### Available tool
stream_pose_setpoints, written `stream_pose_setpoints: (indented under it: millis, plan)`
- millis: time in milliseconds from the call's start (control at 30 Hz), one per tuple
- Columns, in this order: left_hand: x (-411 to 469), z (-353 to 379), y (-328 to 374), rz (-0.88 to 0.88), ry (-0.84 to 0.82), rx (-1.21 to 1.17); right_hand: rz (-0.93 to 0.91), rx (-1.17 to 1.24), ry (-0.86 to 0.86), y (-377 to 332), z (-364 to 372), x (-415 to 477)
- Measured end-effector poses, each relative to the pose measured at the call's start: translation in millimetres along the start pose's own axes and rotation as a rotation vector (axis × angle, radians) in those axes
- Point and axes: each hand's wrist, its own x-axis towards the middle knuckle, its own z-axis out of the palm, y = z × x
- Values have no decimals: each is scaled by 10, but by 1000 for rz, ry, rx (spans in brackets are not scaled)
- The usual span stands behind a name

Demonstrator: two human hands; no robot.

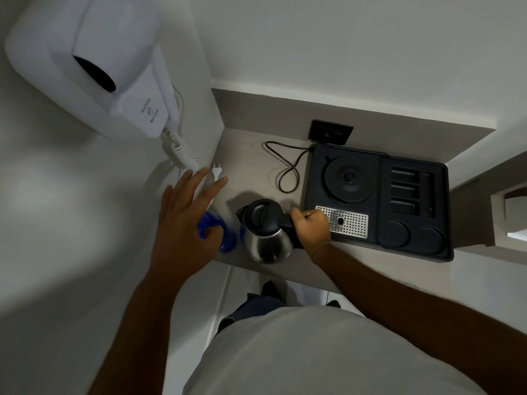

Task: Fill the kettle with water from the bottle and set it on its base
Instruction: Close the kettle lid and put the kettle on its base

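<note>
A steel kettle (266, 240) with a black lid, shut, stands on the grey counter near its front edge. My right hand (312, 225) grips its black handle. The round black base (349, 178) sits in a black tray (445, 212) to the right of the kettle, empty. A blue bottle (225, 239) stands just left of the kettle, mostly hidden under my left hand (186, 218). That hand hovers above the bottle with fingers spread, and I cannot tell whether it touches it.
A white wall hair dryer (94, 67) hangs at upper left, its coiled cord (182, 155) and white plug (216, 170) by the counter's left wall. The base's black cable (288, 172) loops toward a wall socket (330, 132). A perforated drip plate (348, 222) lies in the tray.
</note>
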Motion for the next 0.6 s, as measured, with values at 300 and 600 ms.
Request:
stream_pose_setpoints:
  millis: [300,600]
  plan:
    - [231,23,419,159,179,-326,154,596,254,-400,-1087,374]
    - [545,451,883,184,-80,-408,122,355,424,-559,-1895,1133]
